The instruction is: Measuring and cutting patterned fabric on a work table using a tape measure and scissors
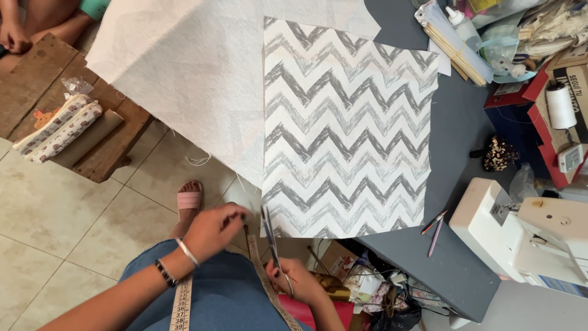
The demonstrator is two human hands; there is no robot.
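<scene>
A rectangle of grey and white zigzag fabric [346,129] lies on a larger sheet of white fabric [190,79] that hangs over the grey table [456,270]. My right hand [300,283] grips a pair of scissors [270,242], blades pointing up at the near left corner of the zigzag piece. My left hand [213,229], with bracelets on the wrist, pinches the white fabric's edge just left of the blades. A measuring tape [182,303] hangs around my neck over my blue clothing.
A white sewing machine [527,236] stands at the right, two pencils [433,228] beside it. Boxes, a white thread spool [560,105] and supplies crowd the far right. A wooden bench [55,98] with pouches stands left, another person's legs at top left.
</scene>
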